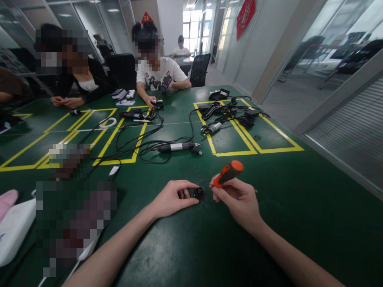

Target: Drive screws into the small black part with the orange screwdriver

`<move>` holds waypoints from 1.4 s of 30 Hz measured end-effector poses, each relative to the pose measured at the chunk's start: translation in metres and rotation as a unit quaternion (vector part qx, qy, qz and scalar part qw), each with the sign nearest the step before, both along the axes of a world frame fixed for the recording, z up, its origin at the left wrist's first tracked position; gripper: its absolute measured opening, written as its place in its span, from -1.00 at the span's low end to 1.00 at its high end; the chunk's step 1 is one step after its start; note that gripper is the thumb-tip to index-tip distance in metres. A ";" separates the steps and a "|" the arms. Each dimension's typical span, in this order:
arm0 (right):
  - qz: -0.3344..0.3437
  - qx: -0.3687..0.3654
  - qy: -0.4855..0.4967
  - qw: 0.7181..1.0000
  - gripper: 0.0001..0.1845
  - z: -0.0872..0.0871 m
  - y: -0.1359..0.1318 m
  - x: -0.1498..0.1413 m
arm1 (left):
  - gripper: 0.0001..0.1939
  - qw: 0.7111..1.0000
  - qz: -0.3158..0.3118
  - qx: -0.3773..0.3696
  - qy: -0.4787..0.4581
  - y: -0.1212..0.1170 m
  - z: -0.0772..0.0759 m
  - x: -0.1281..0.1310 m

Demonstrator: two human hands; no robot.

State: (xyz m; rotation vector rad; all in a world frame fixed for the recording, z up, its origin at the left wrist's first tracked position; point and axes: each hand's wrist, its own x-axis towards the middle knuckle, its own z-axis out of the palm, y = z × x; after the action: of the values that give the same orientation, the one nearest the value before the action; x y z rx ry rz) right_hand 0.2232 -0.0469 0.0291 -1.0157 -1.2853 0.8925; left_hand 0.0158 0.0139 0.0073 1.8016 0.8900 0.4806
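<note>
On the green table, my left hand point(176, 196) pinches a small round black part point(198, 193) between thumb and forefinger. The part has a raised collar on top and rests on the tabletop. Just to its right, my right hand point(239, 199) is closed around a screwdriver point(229, 173) with an orange and dark grey handle. The handle tilts up to the right, and my fingers hide the shaft and tip. A small gap separates the right fingertips from the black part.
A black and silver electric screwdriver point(176, 147) with cables lies ahead. Black devices and cords point(230, 111) fill the taped area at right. Across the table, a person in a white shirt point(163, 73) holds a power drill point(165, 83); another person sits left. A white case point(14, 231) is at near left.
</note>
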 end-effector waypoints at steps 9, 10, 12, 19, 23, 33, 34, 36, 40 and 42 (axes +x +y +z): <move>0.022 -0.024 0.039 0.999 -0.63 -0.001 0.001 -0.002 | -0.64 1.000 0.004 0.002 0.006 0.000 -0.002 0.000; 0.027 -0.025 0.044 0.998 -0.61 -0.001 0.001 -0.003 | -0.64 1.000 0.005 0.003 0.007 0.000 -0.002 0.000; 0.028 -0.025 0.047 0.998 -0.62 -0.002 0.001 -0.003 | -0.64 1.000 0.004 0.004 0.006 0.000 -0.002 0.000; -0.008 -0.014 0.009 1.000 -0.79 -0.003 0.001 -0.001 | -0.65 1.000 0.003 0.006 0.003 -0.001 -0.001 0.000; 0.010 -0.021 0.010 1.000 -0.85 -0.003 0.000 0.000 | -0.67 1.000 0.000 0.008 0.000 -0.001 -0.001 0.000; -0.015 0.003 -0.046 0.999 -0.73 -0.002 -0.001 0.001 | -0.68 1.000 -0.006 0.008 0.002 0.000 0.000 0.000; -0.010 -0.002 -0.046 0.999 -0.76 -0.001 -0.001 0.001 | -0.68 1.000 -0.004 0.007 0.003 0.000 0.000 0.000; 0.005 -0.009 -0.037 0.999 -0.83 0.000 -0.001 0.001 | -0.67 1.000 -0.002 0.006 0.004 0.000 0.000 0.000; 0.006 -0.009 -0.025 1.000 -0.88 -0.001 -0.002 0.000 | -0.66 1.000 0.000 0.010 0.000 0.000 -0.002 0.000; -0.002 -0.006 -0.020 1.000 -0.88 -0.004 -0.003 0.000 | -0.66 1.000 -0.004 0.010 0.003 0.000 -0.002 0.000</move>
State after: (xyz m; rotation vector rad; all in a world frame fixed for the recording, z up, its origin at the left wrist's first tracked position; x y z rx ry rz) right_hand 0.2229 -0.0497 0.0253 -1.0505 -1.3125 0.8822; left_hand 0.0154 0.0139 0.0051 1.8249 0.8847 0.4823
